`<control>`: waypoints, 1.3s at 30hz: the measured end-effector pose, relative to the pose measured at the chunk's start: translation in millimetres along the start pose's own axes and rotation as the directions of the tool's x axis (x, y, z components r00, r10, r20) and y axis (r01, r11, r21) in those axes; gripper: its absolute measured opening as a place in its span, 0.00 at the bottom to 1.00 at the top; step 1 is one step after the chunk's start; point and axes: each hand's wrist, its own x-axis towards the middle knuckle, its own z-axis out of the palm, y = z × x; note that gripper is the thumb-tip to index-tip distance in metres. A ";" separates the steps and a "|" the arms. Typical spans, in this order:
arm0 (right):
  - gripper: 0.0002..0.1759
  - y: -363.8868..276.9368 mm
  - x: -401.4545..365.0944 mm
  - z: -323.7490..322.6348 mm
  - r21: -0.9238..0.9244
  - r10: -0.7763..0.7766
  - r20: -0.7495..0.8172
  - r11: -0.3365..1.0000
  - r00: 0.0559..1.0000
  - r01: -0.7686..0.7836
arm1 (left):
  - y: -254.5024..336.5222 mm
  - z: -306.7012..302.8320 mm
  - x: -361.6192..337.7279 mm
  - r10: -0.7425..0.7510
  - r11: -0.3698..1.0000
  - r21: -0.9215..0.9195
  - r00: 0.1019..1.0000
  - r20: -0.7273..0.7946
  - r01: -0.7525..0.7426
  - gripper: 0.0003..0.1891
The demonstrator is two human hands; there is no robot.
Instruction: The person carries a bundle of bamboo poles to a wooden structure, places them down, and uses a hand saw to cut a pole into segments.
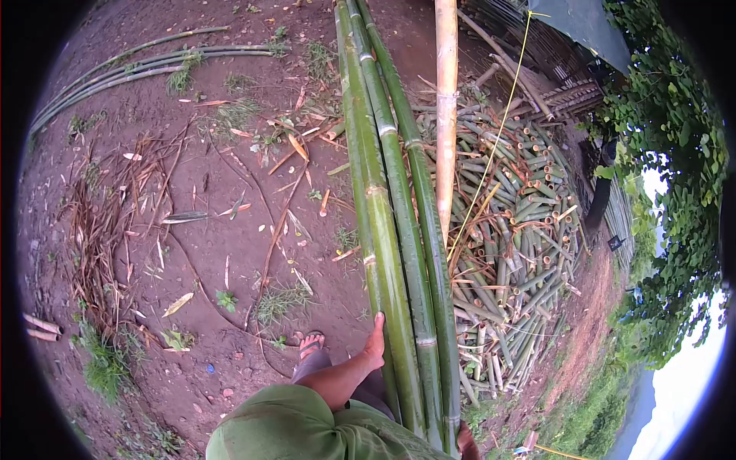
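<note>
Several long green bamboo poles (378, 201) lie side by side, running from close to my body away toward the top of the view. My left hand (375, 342) is closed against the left side of the bundle, its thumb side up along the outer pole and its other fingers hidden under or behind it. At the bottom edge, my right hand (466, 443) shows only in part, against the right side of the same poles near their close end. Its fingers are hidden.
A large heap of short cut bamboo pieces (529, 207) lies to the right, behind an upright pale post (446, 115) with a yellow string (502, 126). Thin poles (161, 69) lie at upper left. Dry brown strips (107, 230) litter the soil. Trees (678, 192) stand at far right.
</note>
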 end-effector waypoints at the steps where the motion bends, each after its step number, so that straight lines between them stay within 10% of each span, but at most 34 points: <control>1: 0.33 -17.0 -22.3 0.5 0.015 0.015 -0.023 1.000 1.000 -0.014 | 12.0 0.3 -2.8 -0.062 0.998 -0.020 0.998 0.009 0.063 0.53; 5: 0.41 -118.6 -87.6 9.2 -0.160 0.115 -0.221 0.975 0.968 -0.152 | 81.1 21.8 -35.2 -0.083 0.992 -0.071 0.975 0.207 0.100 0.49; 12: 0.43 -198.2 -76.5 53.5 -0.102 0.264 -0.043 0.958 0.964 -0.267 | 189.9 58.4 -85.9 -0.039 0.995 0.100 0.996 0.079 0.031 0.47; 17: 0.35 -212.4 -18.5 112.9 -0.115 0.067 0.069 0.992 0.995 -0.059 | 234.4 20.5 -3.8 -0.120 0.987 0.113 0.989 0.088 0.110 0.46; 27: 0.52 -316.7 -19.9 140.8 0.071 0.335 0.027 0.939 0.942 -0.337 | 323.7 46.1 36.9 -0.118 0.990 0.105 0.964 0.237 0.095 0.50; 30: 0.39 -352.5 -33.3 144.7 0.100 0.396 -0.034 0.915 0.918 -0.391 | 348.0 56.4 34.8 -0.139 0.988 0.102 0.946 0.294 0.114 0.50; 39: 0.43 -501.5 -88.1 165.1 0.127 0.453 -0.043 0.886 0.890 -0.445 | 442.8 68.8 41.8 -0.221 0.972 0.154 0.919 0.328 0.179 0.52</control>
